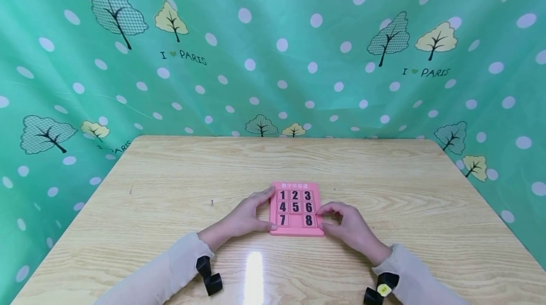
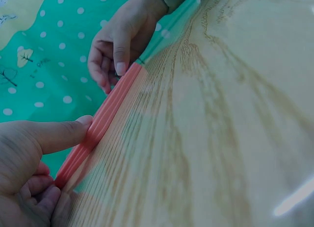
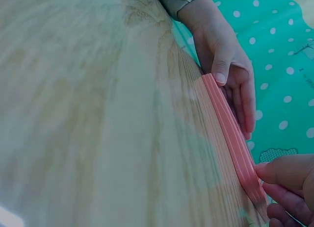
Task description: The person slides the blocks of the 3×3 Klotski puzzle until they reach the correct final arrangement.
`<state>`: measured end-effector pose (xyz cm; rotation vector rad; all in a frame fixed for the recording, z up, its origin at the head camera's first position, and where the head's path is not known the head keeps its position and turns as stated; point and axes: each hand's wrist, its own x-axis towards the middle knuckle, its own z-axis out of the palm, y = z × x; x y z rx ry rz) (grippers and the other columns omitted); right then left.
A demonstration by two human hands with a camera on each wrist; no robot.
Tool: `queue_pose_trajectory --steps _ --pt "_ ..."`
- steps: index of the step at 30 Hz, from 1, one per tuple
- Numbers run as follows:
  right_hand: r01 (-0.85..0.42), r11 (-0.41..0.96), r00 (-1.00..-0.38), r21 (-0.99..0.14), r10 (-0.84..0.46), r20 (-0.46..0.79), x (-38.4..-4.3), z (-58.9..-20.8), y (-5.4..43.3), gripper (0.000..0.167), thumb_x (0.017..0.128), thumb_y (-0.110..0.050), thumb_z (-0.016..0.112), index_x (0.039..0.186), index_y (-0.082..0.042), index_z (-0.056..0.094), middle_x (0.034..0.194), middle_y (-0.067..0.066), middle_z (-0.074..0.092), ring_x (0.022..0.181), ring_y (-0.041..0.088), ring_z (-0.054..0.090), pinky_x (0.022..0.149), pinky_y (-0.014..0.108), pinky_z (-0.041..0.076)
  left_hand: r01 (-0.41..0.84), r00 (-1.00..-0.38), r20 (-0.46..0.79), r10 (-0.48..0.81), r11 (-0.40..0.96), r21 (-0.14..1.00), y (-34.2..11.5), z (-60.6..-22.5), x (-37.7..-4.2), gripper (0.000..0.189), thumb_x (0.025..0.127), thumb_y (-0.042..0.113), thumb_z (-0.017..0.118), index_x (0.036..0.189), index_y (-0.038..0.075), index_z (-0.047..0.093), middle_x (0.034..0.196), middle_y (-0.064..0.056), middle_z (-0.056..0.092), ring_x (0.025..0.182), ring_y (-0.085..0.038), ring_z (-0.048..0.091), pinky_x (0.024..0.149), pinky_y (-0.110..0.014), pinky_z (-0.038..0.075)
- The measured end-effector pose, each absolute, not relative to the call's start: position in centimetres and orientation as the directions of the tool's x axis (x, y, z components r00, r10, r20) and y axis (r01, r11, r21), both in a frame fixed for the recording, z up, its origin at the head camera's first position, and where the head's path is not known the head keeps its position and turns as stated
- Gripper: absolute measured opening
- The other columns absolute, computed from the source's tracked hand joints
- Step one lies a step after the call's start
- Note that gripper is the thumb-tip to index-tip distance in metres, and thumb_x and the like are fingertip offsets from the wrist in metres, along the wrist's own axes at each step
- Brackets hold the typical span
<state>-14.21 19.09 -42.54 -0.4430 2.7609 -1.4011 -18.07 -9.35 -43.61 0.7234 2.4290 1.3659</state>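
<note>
A pink number sliding puzzle (image 1: 295,228) lies on the wooden table. Its tiles read 1 2 3, 4 5 6, then 7, a gap and 8. My left hand (image 1: 249,215) holds its left side, thumb at the near corner and fingers reaching toward the far corner. On the opposite side, my right hand (image 1: 350,228) has bent index finger and thumb at the right edge, near the 6 and 8 tiles. From the left wrist, the puzzle's side (image 2: 110,107) appears edge-on, with the left thumb on it. The right wrist view shows right fingertips against the pink edge (image 3: 235,138).
The wooden table (image 1: 179,172) extends around the puzzle, with a bright light reflection (image 1: 253,276) near its front. A green dotted cloth (image 1: 273,77) with printed trees hangs behind and beside it. Black wrist mounts (image 1: 209,275) sit on both sleeves.
</note>
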Motion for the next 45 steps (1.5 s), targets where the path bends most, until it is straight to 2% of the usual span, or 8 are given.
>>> queue_pose_trajectory --steps 9,22,34,45 --pt "-0.201 0.557 -0.97 -0.806 -0.226 0.086 -14.2 -42.5 18.7 0.024 0.074 -0.006 0.076 0.096 -0.014 0.07 0.096 -0.004 0.067 0.09 0.017 0.057 0.081 0.028 0.048 0.288 -0.842 0.011 0.54 0.432 0.855 -9.4 -43.5 -17.9 0.091 0.073 0.02 0.08 0.147 0.004 0.03 0.154 -0.007 0.026 0.141 -0.028 0.023 0.114 -0.047 0.019" --pt "-0.244 0.547 -0.96 -0.801 -0.253 0.12 -14.3 -42.8 18.6 0.026 0.072 -0.002 0.075 0.094 -0.015 0.07 0.096 -0.005 0.067 0.089 0.016 0.057 0.08 0.026 0.048 0.298 -0.844 0.014 0.537 0.446 0.844 -9.3 -43.4 -18.0 0.092 0.072 0.021 0.081 0.147 0.004 0.03 0.154 -0.007 0.027 0.14 -0.028 0.024 0.114 -0.047 0.02" --pt "-0.186 0.558 -0.972 -0.809 -0.224 0.069 -14.3 -42.6 17.6 0.025 0.073 -0.001 0.075 0.094 -0.014 0.07 0.094 -0.004 0.067 0.087 0.014 0.055 0.076 0.023 0.049 0.296 -0.842 0.013 0.54 0.442 0.847 -9.2 -43.6 -18.2 0.092 0.073 0.022 0.081 0.147 0.006 0.029 0.154 -0.006 0.026 0.14 -0.028 0.024 0.114 -0.046 0.02" --pt "-0.213 0.549 -0.967 -0.808 -0.234 0.096 -14.3 -42.9 16.9 0.026 0.072 0.0 0.075 0.094 -0.014 0.071 0.095 -0.002 0.065 0.09 0.016 0.056 0.077 0.024 0.049 0.292 -0.843 0.01 0.537 0.442 0.848 -9.2 -43.3 -18.1 0.093 0.072 0.02 0.081 0.147 0.005 0.029 0.154 -0.007 0.026 0.14 -0.028 0.023 0.114 -0.047 0.02"
